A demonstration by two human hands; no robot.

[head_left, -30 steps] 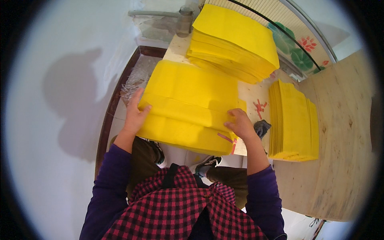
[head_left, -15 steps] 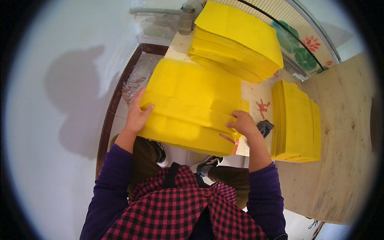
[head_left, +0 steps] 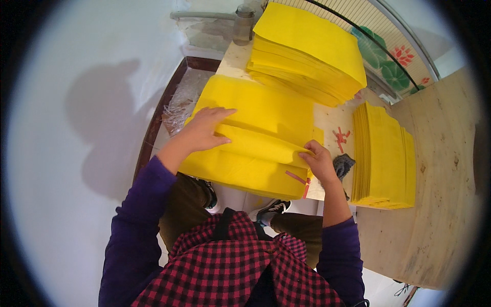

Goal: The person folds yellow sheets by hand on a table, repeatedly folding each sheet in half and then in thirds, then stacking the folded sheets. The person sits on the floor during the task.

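A fanned stack of yellow paper sheets (head_left: 255, 138) lies in front of me on a pale wooden worktable (head_left: 440, 169). My left hand (head_left: 204, 130) rests flat on the stack's left part, fingers spread toward the middle. My right hand (head_left: 319, 161) pinches the right edge of an upper sheet, next to a thin red strip (head_left: 295, 177) lying on the lowest sheet. Both sleeves are purple.
A thick pile of yellow sheets (head_left: 307, 51) sits at the back of the table. A second neat yellow stack (head_left: 383, 153) lies to the right. Small red strips (head_left: 340, 137) and a dark cloth (head_left: 343, 165) lie between the stacks. A grey pipe (head_left: 243, 23) stands behind. My shoes (head_left: 273, 207) show below.
My left hand has slid from the stack's left edge to lie further in on the sheets. My right hand stays at the right edge, gripping a sheet.
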